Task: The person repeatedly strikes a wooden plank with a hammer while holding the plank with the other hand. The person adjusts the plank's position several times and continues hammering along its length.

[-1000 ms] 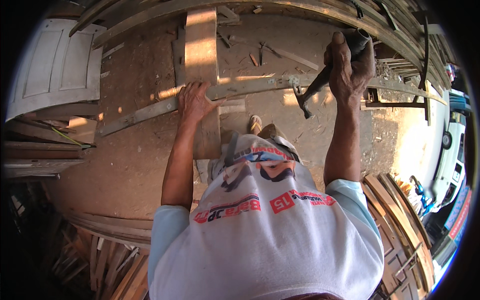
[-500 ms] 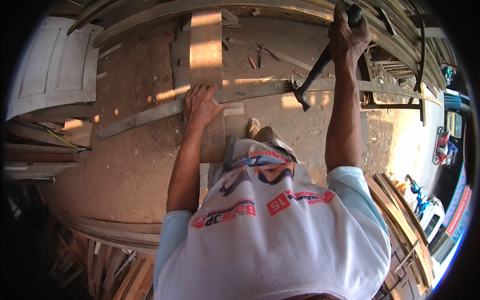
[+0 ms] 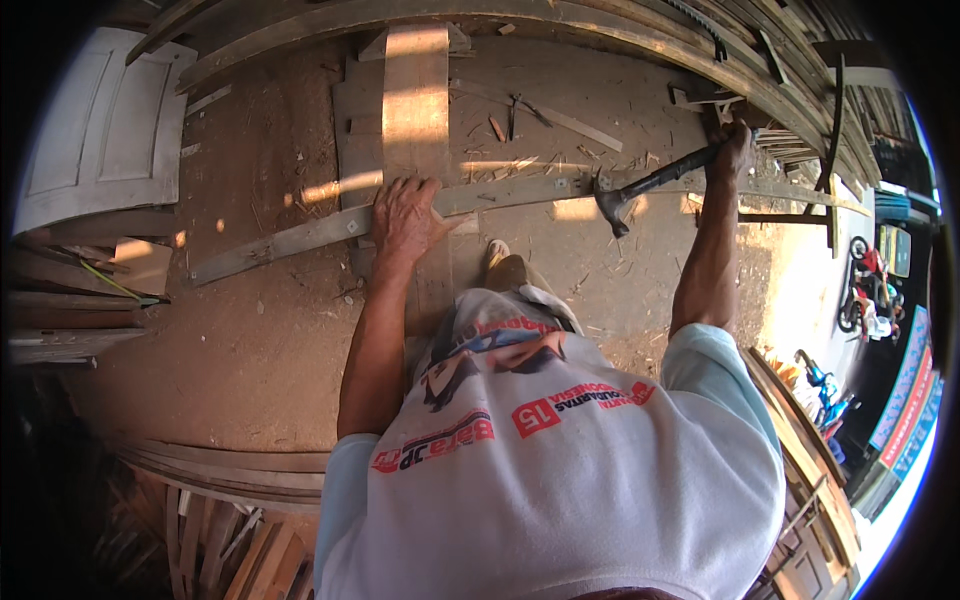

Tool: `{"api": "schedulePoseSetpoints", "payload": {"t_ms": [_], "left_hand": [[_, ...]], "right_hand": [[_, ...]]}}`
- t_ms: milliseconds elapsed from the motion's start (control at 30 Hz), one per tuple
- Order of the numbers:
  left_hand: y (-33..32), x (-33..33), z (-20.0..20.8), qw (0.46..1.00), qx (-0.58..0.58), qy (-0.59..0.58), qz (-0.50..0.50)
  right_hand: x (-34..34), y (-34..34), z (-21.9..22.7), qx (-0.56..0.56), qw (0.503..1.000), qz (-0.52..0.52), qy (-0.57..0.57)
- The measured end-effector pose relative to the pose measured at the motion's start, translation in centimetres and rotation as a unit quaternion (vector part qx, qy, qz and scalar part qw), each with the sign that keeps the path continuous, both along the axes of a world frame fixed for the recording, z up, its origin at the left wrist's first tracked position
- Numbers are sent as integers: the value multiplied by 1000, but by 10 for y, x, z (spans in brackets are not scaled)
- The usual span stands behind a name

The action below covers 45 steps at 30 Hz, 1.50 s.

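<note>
My left hand [image 3: 404, 222] presses on a long narrow grey wooden plank [image 3: 300, 240], its fingers curled over the far edge and thumb apart. The plank lies crosswise over a wider board [image 3: 415, 115] running away from me. In my right hand [image 3: 735, 152] is a claw hammer [image 3: 655, 182], gripped near the end of its dark handle. The hammer's head is at the plank, right of my left hand, with one end at the plank's far edge and the other on its near side. Whether the claw holds a nail is too small to tell.
Pincers [image 3: 515, 112] and a thin strip of wood [image 3: 560, 122] lie on the floor ahead. Timber is stacked far right [image 3: 790, 100] and near left [image 3: 230, 460]. A white panelled door [image 3: 100, 130] stands at left. Motorbikes [image 3: 868, 280] are outside at right.
My right hand has come down and to the right, bringing the hammer handle from steeply raised to nearly level along the plank. My left hand stays on the plank.
</note>
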<state>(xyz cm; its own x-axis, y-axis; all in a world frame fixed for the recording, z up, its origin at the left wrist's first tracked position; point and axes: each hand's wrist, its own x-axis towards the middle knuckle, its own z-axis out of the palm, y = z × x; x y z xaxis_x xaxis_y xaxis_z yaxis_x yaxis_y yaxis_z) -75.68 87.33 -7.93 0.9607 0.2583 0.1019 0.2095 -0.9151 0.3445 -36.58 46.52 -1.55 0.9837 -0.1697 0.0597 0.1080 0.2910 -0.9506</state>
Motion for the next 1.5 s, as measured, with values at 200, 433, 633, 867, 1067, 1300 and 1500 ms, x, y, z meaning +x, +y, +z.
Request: {"api": "schedulePoseSetpoints", "payload": {"t_ms": [200,433,633,867,1067,1300,1500], "left_hand": [[-2,-10,4,998,-34,39,18],[-2,-7,-2,1000,-10,-5,11],[-1,-8,-3,1000,-9,12,22],[-4,-6,2,999,-14,17,29],[-4,-8,-2,999,-5,27,27],[0,-8,-7,1000,11,0,19],[-2,-7,-7,1000,-3,9,21]], "right_hand": [[-24,40,22,-117,991,-59,36],[-75,123,129,-124,983,134,30],[-203,213,150,-365,880,225,-202],[-114,24,167,32,987,138,-82],[-162,72,165,-20,976,146,-163],[-225,171,149,-285,928,154,-182],[-194,191,144,-360,886,104,-274]]}}
